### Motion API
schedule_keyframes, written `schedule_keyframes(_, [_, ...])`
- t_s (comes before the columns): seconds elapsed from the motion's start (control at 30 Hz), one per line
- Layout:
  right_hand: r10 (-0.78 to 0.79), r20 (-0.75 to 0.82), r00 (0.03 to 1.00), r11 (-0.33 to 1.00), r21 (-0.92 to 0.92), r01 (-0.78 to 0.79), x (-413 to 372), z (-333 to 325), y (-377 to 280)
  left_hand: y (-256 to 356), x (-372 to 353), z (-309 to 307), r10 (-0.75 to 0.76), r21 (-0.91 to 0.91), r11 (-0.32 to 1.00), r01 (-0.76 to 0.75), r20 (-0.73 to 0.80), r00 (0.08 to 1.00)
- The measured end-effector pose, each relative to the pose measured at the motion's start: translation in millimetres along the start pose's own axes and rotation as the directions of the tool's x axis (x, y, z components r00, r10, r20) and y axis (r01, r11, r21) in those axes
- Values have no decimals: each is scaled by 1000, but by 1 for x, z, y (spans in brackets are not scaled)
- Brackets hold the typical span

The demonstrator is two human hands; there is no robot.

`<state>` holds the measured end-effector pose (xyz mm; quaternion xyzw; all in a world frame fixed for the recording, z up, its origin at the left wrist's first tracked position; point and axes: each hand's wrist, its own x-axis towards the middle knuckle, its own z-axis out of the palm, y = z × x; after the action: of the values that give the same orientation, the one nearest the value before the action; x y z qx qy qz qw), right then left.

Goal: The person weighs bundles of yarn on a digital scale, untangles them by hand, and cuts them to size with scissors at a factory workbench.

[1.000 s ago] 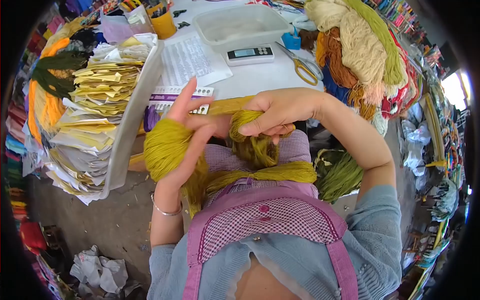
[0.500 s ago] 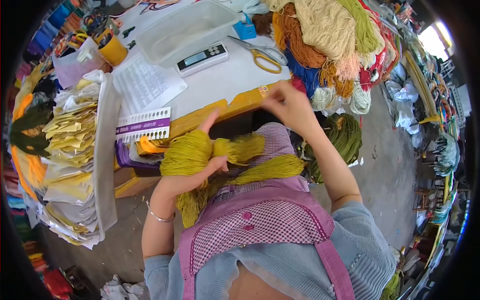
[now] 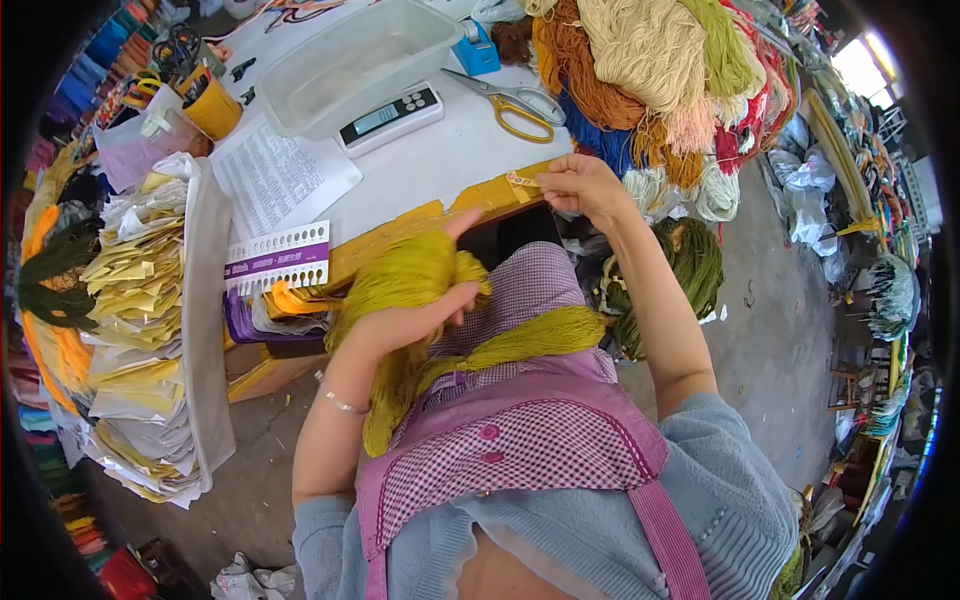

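My left hand (image 3: 425,310) is wrapped round a thick bundle of olive-yellow yarn (image 3: 400,275), its thumb and fingers showing at the right side of the bundle. More of the same yarn (image 3: 540,335) lies across my lap on the checked apron. At the table's wooden front edge (image 3: 400,222), my right hand (image 3: 575,185) pinches the end of a small printed sticker (image 3: 522,180), part of which still lies over the edge. Scissors with yellow handles (image 3: 525,117) rest on the table just behind this hand.
A digital scale (image 3: 390,117), a clear plastic tub (image 3: 350,65) and a printed sheet (image 3: 280,175) are on the table. Coloured yarn skeins (image 3: 650,60) heap at the right. A white bin (image 3: 205,330) of paper packets stands left, beside a purple-striped card (image 3: 280,257).
My right hand has come down to the sticker and closed on its end, which is now lifted. My left hand and the yarn bundle have turned, and the bundle's loose end has swung in.
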<state>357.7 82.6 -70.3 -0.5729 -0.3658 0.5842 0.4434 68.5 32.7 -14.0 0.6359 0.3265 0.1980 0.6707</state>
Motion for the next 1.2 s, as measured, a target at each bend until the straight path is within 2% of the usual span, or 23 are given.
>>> schedule_keyframes(0.03, [9, 36, 999, 994, 113, -13, 0, -3, 0, -6, 11, 4, 4, -1, 1000, -4, 3, 1000])
schedule_keyframes(0.07, [7, 31, 999, 994, 111, -11, -3, -2, 0, -14, 21, 7, 42, -42, 998, -42, -1, 999])
schedule_keyframes(0.1, [-49, 3, 999, 991, 121, 48, -7, 2, 1, -18, 29, 10, 81, -83, 993, -81, -7, 997])
schedule_keyframes(0.13, [-103, -24, 994, 986, 131, 106, -12, 5, 3, -15, 33, 12, 57, -120, 991, -63, -60, 997])
schedule_keyframes(0.27, [-348, 66, 935, 923, 198, 330, -71, 56, -16, -4, 30, 4, 59, -71, 995, -72, -174, 983])
schedule_keyframes(0.37, [-337, 65, 939, 919, 241, 313, -100, 97, -14, 12, 13, -1, 93, -246, 958, -147, -217, 972])
schedule_keyframes(0.4, [-335, 76, 939, 919, 246, 308, -99, 104, -10, 12, 9, -1, 88, -244, 959, -145, -229, 969])
schedule_keyframes(0.47, [-372, 36, 927, 898, 267, 350, -95, 116, -2, 15, 1, -1, 143, 22, 989, -144, -315, 938])
schedule_keyframes(0.53, [-379, 45, 924, 907, 215, 362, -96, 127, -2, 23, -11, -6, 141, 75, 990, -124, -318, 938])
schedule_keyframes(0.57, [-432, 53, 900, 897, 125, 423, -96, 132, -1, 26, -17, -9, 142, 128, 986, -107, -304, 942])
schedule_keyframes(0.6, [-486, 65, 871, 874, 33, 485, -96, 136, -1, 25, -21, -13, 142, 133, 986, -104, -315, 939])
schedule_keyframes(0.63, [-489, 76, 869, 872, 36, 488, -96, 137, -3, 24, -24, -16, 118, 90, 991, -95, -303, 946])
schedule_keyframes(0.7, [-600, 192, 776, 724, -282, 629, -99, 135, -10, 28, -34, -22, 94, 49, 995, -82, -301, 949])
schedule_keyframes(0.73, [-590, 235, 772, 759, -163, 630, -95, 134, -13, 36, -40, -25, 39, -23, 999, -46, -247, 968])
schedule_keyframes(0.77, [-588, 246, 770, 760, -158, 631, -89, 136, -14, 40, -46, -26, -15, -96, 995, -4, -188, 982])
schedule_keyframes(0.83, [-556, 365, 747, 806, 17, 592, -80, 139, -13, 39, -48, -28, 25, -84, 996, -39, -159, 987])
schedule_keyframes(0.87, [-543, 369, 754, 836, 162, 524, -80, 145, -11, 41, -50, -29, 19, -62, 998, -28, -139, 990])
schedule_keyframes(0.9, [-544, 375, 751, 836, 163, 524, -80, 150, -10, 42, -51, -30, 14, -38, 999, -19, -119, 993])
schedule_keyframes(0.97, [-534, 315, 784, 839, 307, 448, -81, 156, -9, 38, -52, -32, 47, -51, 997, -55, -151, 987])
schedule_keyframes(1.0, [-539, 317, 781, 837, 310, 452, -81, 160, -7, 37, -52, -34, 74, -63, 994, -86, -175, 982])
schedule_keyframes(1.07, [-442, 383, 811, 863, 427, 269, -82, 168, -1, 40, -54, -34, 61, -90, 993, -80, -197, 979])
schedule_keyframes(1.13, [-442, 410, 797, 876, 390, 285, -84, 166, -2, 42, -56, -36, 50, -120, 990, -78, -218, 975])
schedule_keyframes(1.2, [-459, 413, 787, 889, 222, 402, -87, 160, -10, 40, -58, -40, 2, -157, 987, -32, -189, 982])
